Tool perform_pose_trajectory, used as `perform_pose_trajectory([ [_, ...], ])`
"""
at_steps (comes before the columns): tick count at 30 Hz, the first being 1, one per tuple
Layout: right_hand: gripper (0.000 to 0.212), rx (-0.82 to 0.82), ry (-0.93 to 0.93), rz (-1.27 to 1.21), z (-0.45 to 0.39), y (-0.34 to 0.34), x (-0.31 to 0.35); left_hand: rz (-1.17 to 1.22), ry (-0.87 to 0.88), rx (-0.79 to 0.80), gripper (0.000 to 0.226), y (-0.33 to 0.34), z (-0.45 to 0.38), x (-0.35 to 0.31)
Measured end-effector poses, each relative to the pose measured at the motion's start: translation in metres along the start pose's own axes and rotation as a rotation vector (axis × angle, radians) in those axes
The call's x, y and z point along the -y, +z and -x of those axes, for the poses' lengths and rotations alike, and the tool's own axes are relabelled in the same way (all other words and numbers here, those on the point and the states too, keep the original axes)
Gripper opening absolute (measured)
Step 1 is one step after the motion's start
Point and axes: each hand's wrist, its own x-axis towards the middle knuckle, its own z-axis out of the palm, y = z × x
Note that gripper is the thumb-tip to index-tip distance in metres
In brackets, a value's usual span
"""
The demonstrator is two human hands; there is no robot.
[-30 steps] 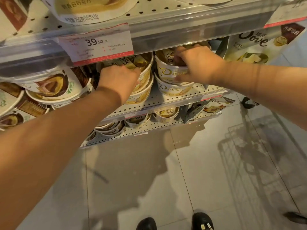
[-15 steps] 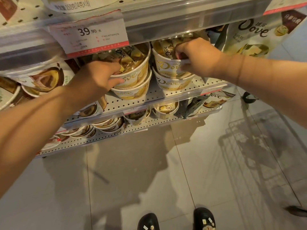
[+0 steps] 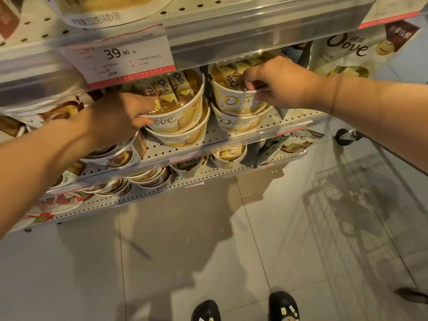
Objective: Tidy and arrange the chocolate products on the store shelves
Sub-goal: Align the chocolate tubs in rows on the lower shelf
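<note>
Two stacks of Dove chocolate tubs on the middle perforated shelf [image 3: 266,128], just under the 39.90 price tag [image 3: 119,57]. Left hand [image 3: 113,117] curled round the near rim of the upper left tub [image 3: 178,112], thumb along the wall under the lip, fingers over the clear lid. Upper left tub seated on a lower left tub [image 3: 183,136], tilted slightly toward the aisle. Right hand [image 3: 280,85] pinching the rim of the upper right tub [image 3: 234,98], fingertips hooked over the lid edge, thumb below; that tub nested on a lower right tub [image 3: 236,122]. Stacks just beside each other, apparently not quite touching. Judged: tubs light to moderate in weight, thin-walled and somewhat flexible, lids glossy and likely slippery; wrapped bars visible through the lids, probably loose enough to shift on tilting. Best hold judged at the stiff rolled rim or with palm round the wall, not on the lid centre, which may flex or pop. Stacked pairs likely to slide on one another if pushed from the top alone. More tubs on the lower shelves, a Dove pouch [image 3: 352,54] hanging at far right. Step in hand judged: squaring both top tubs.
</note>
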Motion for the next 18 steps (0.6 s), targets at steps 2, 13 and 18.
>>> perform_pose_trajectory([
  [2, 0.012, -0.008, -0.002, 0.003, 0.002, 0.002, -0.001, 0.045, -0.088, 0.049, 0.039, -0.002, 0.002, 0.005],
  [13, 0.044, -0.180, 0.132, -0.160, 0.017, 0.017, 0.027, 0.108, -0.147, -0.117, 0.023, -0.009, -0.001, -0.065],
  [18, 0.025, -0.388, 0.176, -0.413, 0.059, 0.011, 0.036, 0.202, -0.040, -0.189, 0.019, 0.002, 0.001, -0.101],
])
